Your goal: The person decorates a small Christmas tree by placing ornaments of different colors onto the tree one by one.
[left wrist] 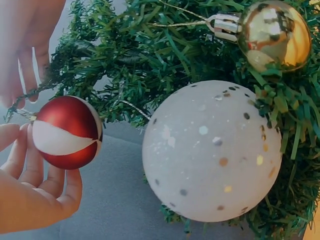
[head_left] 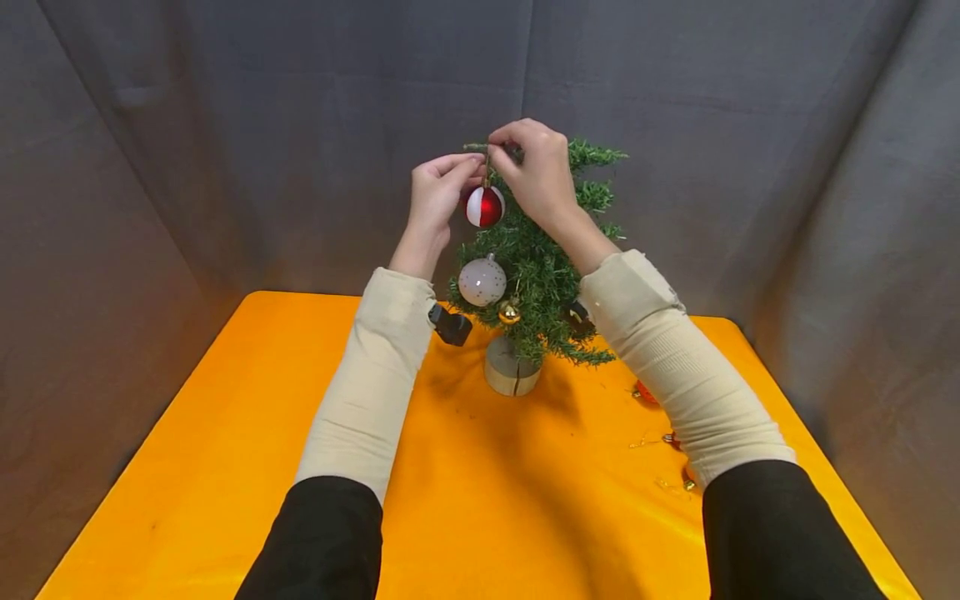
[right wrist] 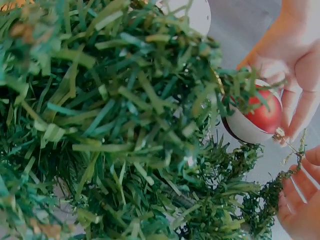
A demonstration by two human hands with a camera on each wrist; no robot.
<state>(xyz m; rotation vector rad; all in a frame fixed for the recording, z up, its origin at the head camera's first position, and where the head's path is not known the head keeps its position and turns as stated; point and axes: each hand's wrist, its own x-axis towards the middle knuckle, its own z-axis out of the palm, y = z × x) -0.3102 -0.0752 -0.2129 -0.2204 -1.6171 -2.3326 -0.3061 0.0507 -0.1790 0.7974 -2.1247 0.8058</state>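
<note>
A red and white striped bauble (head_left: 484, 207) hangs by its cord at the tip of an upper branch of a small artificial Christmas tree (head_left: 540, 258). My left hand (head_left: 438, 193) is at the bauble's left, thumb and index finger pinching by its cap and cord; in the left wrist view its other fingers curl beneath the red and white bauble (left wrist: 67, 132). My right hand (head_left: 536, 171) pinches the thin branch tip (right wrist: 295, 170) just above the bauble. Lower on the tree hang a white speckled bauble (head_left: 482, 282) and a small gold bauble (head_left: 509, 312).
The tree stands on a round wooden base (head_left: 512, 367) on an orange-covered table (head_left: 225, 467). Several small ornaments, including a red bauble (head_left: 645, 393), lie at the right, partly hidden by my right sleeve. Grey curtains (head_left: 300, 150) surround the table's back and sides.
</note>
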